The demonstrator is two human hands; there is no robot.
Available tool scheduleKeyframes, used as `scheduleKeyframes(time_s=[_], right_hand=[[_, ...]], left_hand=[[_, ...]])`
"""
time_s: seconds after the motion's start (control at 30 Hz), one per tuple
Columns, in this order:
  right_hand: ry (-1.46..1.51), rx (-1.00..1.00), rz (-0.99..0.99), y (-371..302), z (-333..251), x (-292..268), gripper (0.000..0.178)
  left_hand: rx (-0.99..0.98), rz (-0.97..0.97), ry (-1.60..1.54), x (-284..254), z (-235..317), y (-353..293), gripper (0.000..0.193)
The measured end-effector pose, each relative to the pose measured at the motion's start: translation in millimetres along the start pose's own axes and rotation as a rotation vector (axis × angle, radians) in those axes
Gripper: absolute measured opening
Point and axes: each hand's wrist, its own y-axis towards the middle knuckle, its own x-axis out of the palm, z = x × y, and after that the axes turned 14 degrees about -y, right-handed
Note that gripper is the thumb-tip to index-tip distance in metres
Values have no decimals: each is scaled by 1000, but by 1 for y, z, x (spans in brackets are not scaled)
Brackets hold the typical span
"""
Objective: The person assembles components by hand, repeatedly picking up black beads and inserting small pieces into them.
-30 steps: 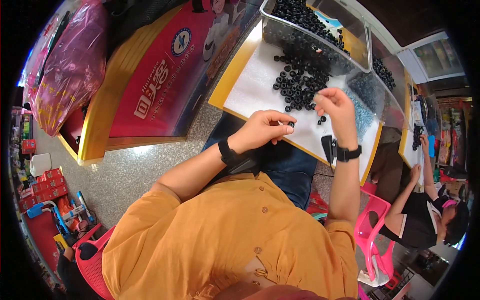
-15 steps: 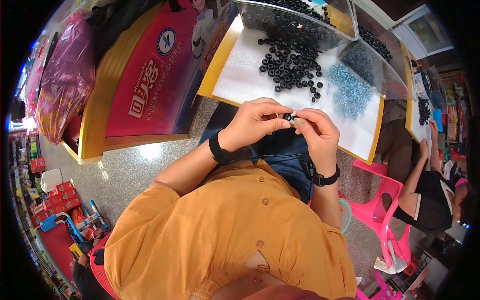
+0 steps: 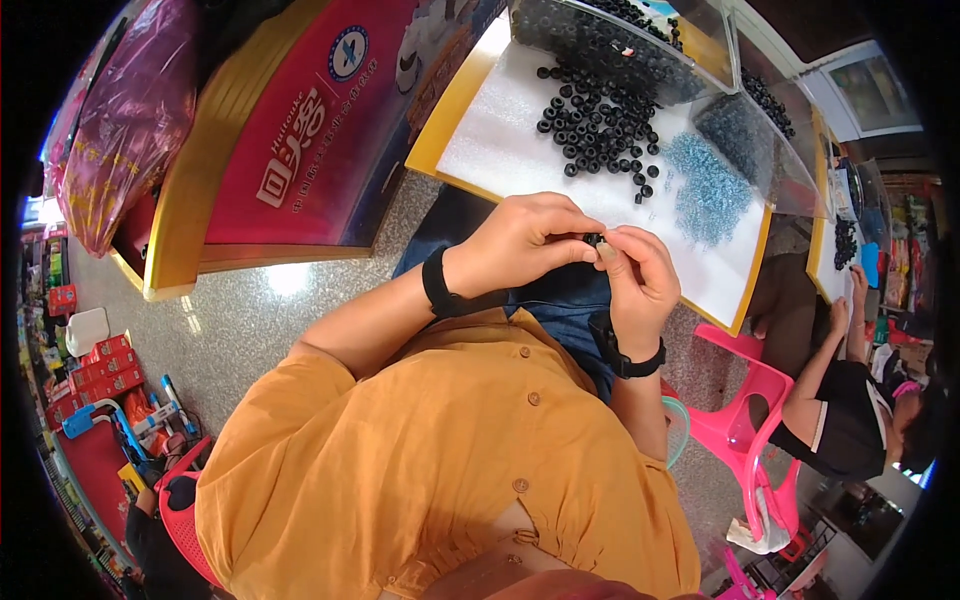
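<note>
Just in front of the near table edge, my two hands meet fingertip to fingertip. Thumb and fingers of my left hand [image 3: 530, 243] pinch a small black ring-shaped piece [image 3: 597, 240]. My right hand [image 3: 642, 275] is closed in a pinch against it, and its fingertips hide whatever they hold. Beyond the hands, a loose pile of black ring-shaped pieces [image 3: 600, 125] lies on the white foam sheet [image 3: 490, 130]. To its right spreads a heap of small pale-blue translucent pieces [image 3: 708, 190].
Clear plastic bins [image 3: 620, 45] of black and bluish pieces line the table's far side. A yellow-edged counter [image 3: 290, 150] stands left. Right of me are a pink plastic chair [image 3: 745, 410] and another person [image 3: 850, 415] working at a second table.
Both hands have shifted slightly right and closed together, so the black piece shows less between the fingertips. The whole view has also shifted a little.
</note>
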Motion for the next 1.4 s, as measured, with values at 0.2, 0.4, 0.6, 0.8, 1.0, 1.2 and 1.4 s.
scheduleKeyframes(time_s=[0.2,0.4,0.6,0.8,1.0,1.2,1.4], right_hand=[[94,35,76,-11,9,11,15],[441,171,-48,-6,14,5,15],[791,515,-333,-3,28,-4,27],[932,656,-468,-3,36,-3,22],[1038,673,-286,-13,18,13,13],[1171,642,-290,-16,13,18,14],[535,508,-110,35,-2,-18,17]], left_hand=[[-128,36,-44,0,8,0,26],[-32,8,-45,-1,4,1,26],[69,-58,41,-4,1,1,33],[39,-128,27,-5,0,0,34],[95,-151,19,-5,-1,3,29],[67,-168,-119,-4,0,3,26],[-158,-97,-170,-3,8,5,29]])
